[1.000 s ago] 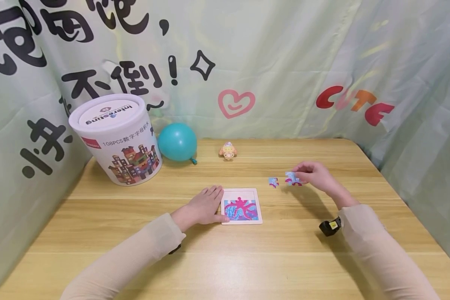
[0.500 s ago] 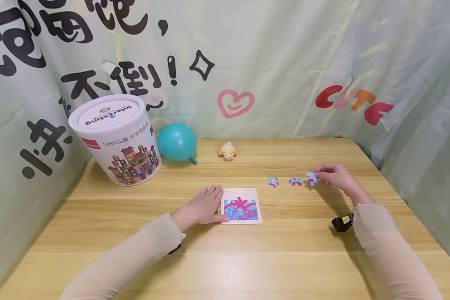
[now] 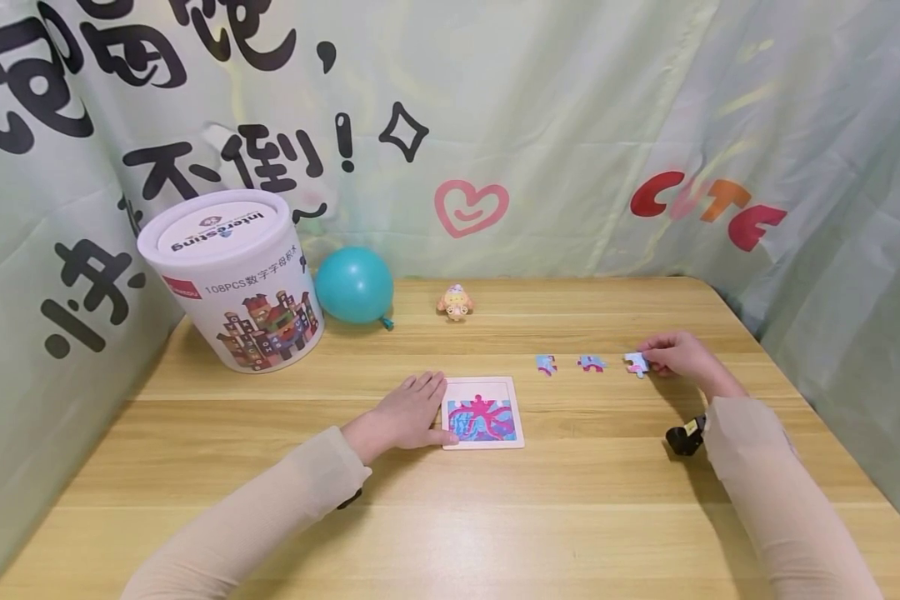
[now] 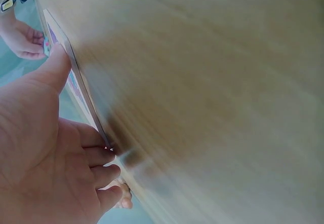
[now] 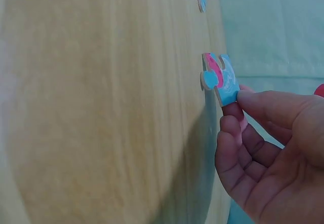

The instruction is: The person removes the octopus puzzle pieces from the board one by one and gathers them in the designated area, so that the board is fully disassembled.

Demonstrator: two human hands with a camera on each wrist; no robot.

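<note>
A square puzzle frame (image 3: pixel 520 417) lies mid-table, its lower part filled with a pink octopus picture and its upper part bare. My left hand (image 3: pixel 407 414) rests along its left edge, thumb on the lower left corner and fingers straight. Out to the right, my right hand (image 3: pixel 682 361) pinches a blue and pink puzzle piece (image 3: pixel 636 363) between thumb and finger; in the right wrist view this piece (image 5: pixel 229 84) is held by its edge, close to the wood. A middle piece (image 3: pixel 591 362) and a left piece (image 3: pixel 546 364) lie in a row beside it.
A large white tub (image 3: pixel 232 283) stands at the back left with a teal balloon (image 3: pixel 356 284) beside it. A small figurine (image 3: pixel 456 302) sits near the back edge. Behind the table (image 3: pixel 450 525) hangs a printed cloth (image 3: pixel 570 125).
My right hand has let the middle piece down on the table, moved right and taken hold of another piece, which now lies turned differently. My left hand and the frame have stayed put.
</note>
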